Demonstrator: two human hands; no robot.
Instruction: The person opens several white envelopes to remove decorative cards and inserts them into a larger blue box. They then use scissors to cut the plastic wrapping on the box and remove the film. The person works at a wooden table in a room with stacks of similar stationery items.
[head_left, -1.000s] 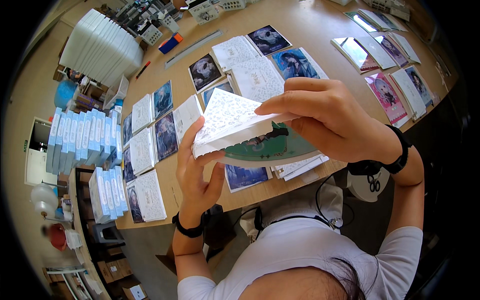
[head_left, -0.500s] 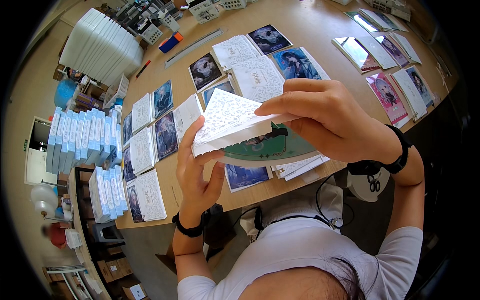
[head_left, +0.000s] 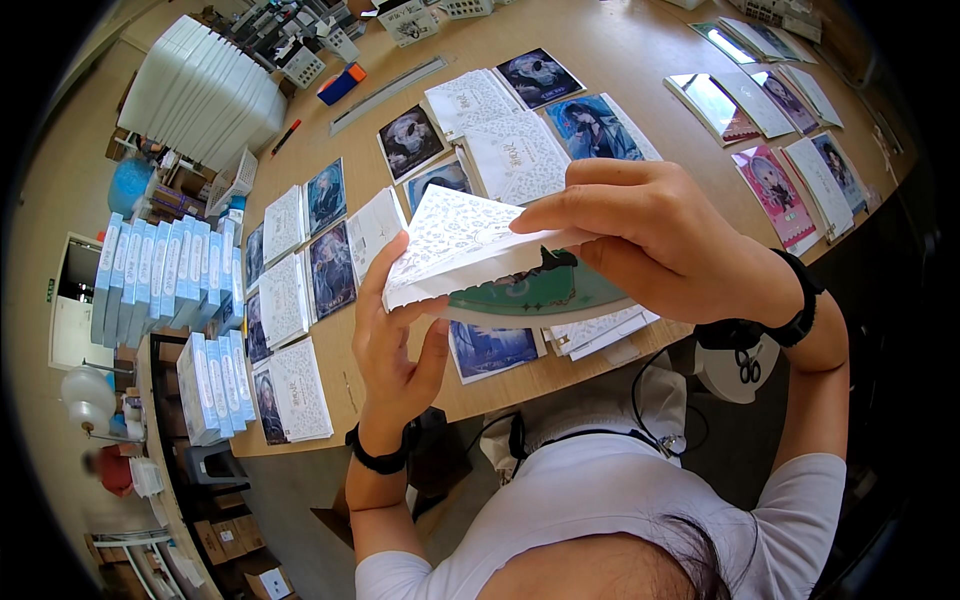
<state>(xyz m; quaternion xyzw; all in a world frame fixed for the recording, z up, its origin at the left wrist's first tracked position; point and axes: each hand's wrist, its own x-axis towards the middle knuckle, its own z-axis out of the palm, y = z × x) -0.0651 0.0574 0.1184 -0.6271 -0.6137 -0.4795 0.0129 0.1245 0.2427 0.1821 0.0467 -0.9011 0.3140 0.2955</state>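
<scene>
Raised above the near part of the table is a thick stack of white patterned cards (head_left: 455, 235), tilted between my hands. My left hand (head_left: 400, 345) grips its near left corner, thumb below and fingers along the side. At the opposite end, my right hand (head_left: 655, 235) pinches the top edge with its fingers bent over it. Below the stack's edge a green illustrated card (head_left: 515, 292) shows, partly covered by the stack and my right hand. Under my hands, a dark blue picture card (head_left: 495, 348) and a white patterned stack (head_left: 605, 330) lie on the table.
Several card piles, white patterned (head_left: 515, 150) and dark picture cards (head_left: 332, 270), cover the wooden table (head_left: 385, 90). Pink and white cards (head_left: 775, 195) lie at the right. Light-blue boxes (head_left: 160, 270) and stacked white trays (head_left: 205, 95) stand at the left.
The stack in my hands has tipped slightly, and a bit less of the green card's picture shows beneath it. Both hands stay almost in the same place.
</scene>
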